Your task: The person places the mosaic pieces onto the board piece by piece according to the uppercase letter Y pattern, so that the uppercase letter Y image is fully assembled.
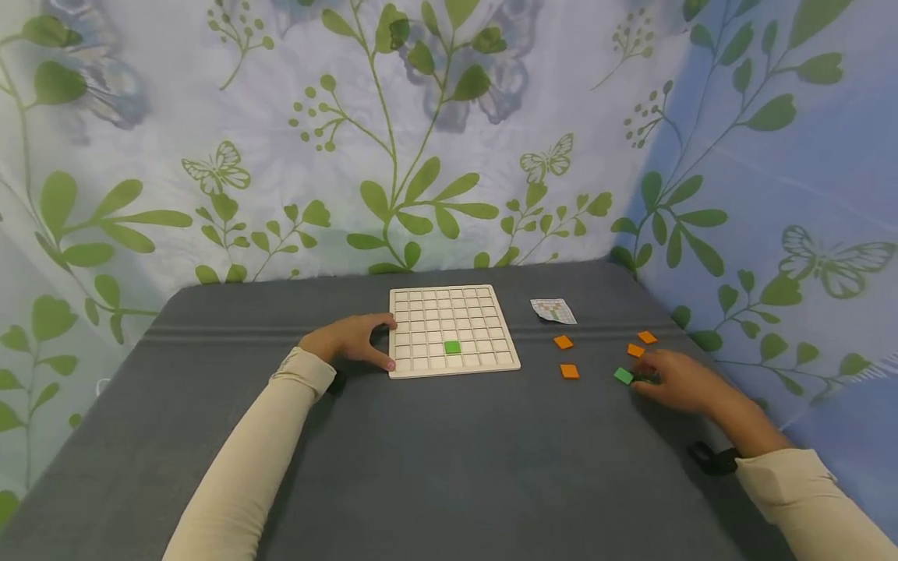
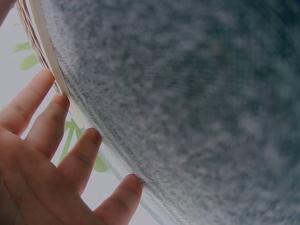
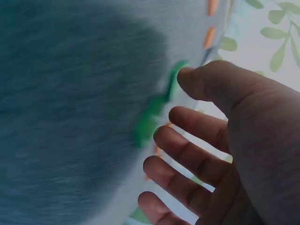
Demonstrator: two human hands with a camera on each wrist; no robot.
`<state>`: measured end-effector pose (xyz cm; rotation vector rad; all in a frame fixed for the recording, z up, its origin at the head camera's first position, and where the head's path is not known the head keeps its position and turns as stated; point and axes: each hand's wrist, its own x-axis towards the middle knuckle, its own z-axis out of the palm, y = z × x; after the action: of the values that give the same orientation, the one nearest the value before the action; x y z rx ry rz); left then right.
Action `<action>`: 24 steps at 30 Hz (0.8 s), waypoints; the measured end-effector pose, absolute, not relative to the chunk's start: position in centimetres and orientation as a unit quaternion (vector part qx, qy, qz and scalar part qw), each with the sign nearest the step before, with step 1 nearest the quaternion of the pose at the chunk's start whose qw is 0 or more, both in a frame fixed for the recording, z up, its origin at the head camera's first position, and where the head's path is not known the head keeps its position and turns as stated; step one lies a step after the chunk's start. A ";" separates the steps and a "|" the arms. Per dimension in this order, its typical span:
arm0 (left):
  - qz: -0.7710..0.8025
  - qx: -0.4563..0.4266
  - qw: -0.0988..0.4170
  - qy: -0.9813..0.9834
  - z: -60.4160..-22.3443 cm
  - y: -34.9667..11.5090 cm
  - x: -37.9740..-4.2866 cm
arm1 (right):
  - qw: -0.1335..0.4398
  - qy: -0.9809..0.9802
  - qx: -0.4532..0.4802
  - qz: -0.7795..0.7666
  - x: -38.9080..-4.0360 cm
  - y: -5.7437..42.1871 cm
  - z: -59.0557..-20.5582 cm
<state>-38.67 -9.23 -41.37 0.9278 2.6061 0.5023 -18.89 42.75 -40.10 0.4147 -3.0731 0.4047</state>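
Observation:
A pale wooden board [image 1: 421,372] with a grid of square cells lies on the table, one green tile [image 1: 452,347] in a lower cell. At its left edge, my left hand [image 1: 354,339] touches the rim with thumb and fingertips spread. In the left wrist view the fingers [image 2: 79,157] are extended, two tips at the board's edge [image 2: 49,51]. Over on the right, my right hand [image 1: 677,380] is low over a few green tiles [image 1: 624,375], partly covering them. The right wrist view shows its thumb and fingers apart, with the blurred green tiles [image 3: 147,122] just beyond the fingertips.
Several orange tiles [image 1: 569,372] are scattered between the board and my right hand and just behind that hand. A small printed paper [image 1: 553,311] with a coloured grid lies right of the board. Leaf-patterned cloth [image 1: 435,140] hangs behind the grey table [image 1: 449,467] and along its right side.

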 end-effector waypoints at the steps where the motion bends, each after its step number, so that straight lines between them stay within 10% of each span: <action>1: 0.175 0.324 0.163 0.915 -41.4 -9.5 -38.7 | 0.006 -0.982 0.132 0.134 -18.9 43.0 -40.4; 14: 0.177 0.312 0.161 0.919 -40.6 -9.0 -37.8 | 0.049 -0.988 0.114 0.097 -20.5 40.7 -41.1; 24: 0.171 0.311 0.154 0.922 -41.1 -9.1 -37.8 | 0.049 -0.957 0.257 0.123 -28.4 28.3 -38.6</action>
<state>-37.85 -9.10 -41.13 0.8905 2.6428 0.4899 -28.35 28.30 -38.58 0.7838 -2.9162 0.3739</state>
